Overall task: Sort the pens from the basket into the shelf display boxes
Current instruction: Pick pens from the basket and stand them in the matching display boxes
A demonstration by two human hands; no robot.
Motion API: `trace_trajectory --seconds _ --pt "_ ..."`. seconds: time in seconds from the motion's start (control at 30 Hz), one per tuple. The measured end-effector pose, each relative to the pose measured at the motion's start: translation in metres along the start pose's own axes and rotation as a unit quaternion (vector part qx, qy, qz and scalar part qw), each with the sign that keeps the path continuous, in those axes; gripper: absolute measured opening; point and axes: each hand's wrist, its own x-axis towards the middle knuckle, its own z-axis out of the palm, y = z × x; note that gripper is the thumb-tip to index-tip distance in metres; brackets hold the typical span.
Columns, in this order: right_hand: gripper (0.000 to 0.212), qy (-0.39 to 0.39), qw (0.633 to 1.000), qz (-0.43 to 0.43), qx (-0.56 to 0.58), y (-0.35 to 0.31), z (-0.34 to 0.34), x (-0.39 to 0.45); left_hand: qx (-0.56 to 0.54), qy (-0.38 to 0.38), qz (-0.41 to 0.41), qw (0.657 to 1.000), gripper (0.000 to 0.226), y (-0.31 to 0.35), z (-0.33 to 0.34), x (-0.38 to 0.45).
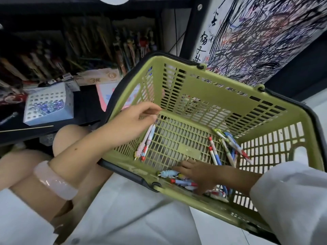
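Holding a small bunch of pens (pixel 147 142) by their upper ends, left hand (pixel 134 121) with fingers curled round them, tips hanging down toward the slotted floor of the green basket (pixel 200 87). Reaching low into the near corner, right hand (pixel 196 174) with fingers spread flat over a loose pile of pens (pixel 178 179); nothing pinched there yet, so grip wide and merely touching. Lying further right of that hand, against the side wall, another cluster of pens (pixel 228 149), crossed over one another.

Probably light, stiff and smooth-barrelled, so likely to roll and slip when raked together; decorated toppers on some look bulkier and perhaps fragile, so better taken at mid-barrel, several side by side, not by the ornament. Narrow tips may catch in the basket slots; lifting straight up rather than dragging seems safer.

Beyond the left hand, on the dark shelf (pixel 85 106), a white box with round holes (pixel 47 103) and rows of display boxes (pixel 99 43) already crowded with pens, too dim to tell which kind belongs where.
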Motion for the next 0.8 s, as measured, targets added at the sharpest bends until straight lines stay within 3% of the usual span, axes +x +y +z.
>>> trace_trajectory --seconds 0.17,0.3,0.53,0.7,0.8 --pt "0.090 -0.003 1.000 0.001 0.029 0.002 0.000 0.005 -0.001 -0.001 -0.006 1.000 0.023 -0.001 -0.001 0.001" --pt "0.094 0.010 1.000 -0.009 -0.013 0.004 0.007 -0.002 -0.003 0.004 -0.011 1.000 0.023 -0.005 -0.002 0.000" --pt "0.087 0.002 1.000 -0.011 -0.025 0.008 0.009 -0.006 -0.006 -0.007 -0.007 1.000 0.021 -0.007 -0.001 0.000" --pt "0.078 0.034 0.998 -0.016 -0.049 0.008 0.016 -0.008 -0.012 -0.008 -0.004 1.000 0.022 -0.009 0.001 0.000" --pt "0.085 0.061 0.996 0.007 -0.061 0.011 0.023 -0.010 -0.018 -0.013 -0.005 1.000 0.023 -0.009 0.002 0.000"
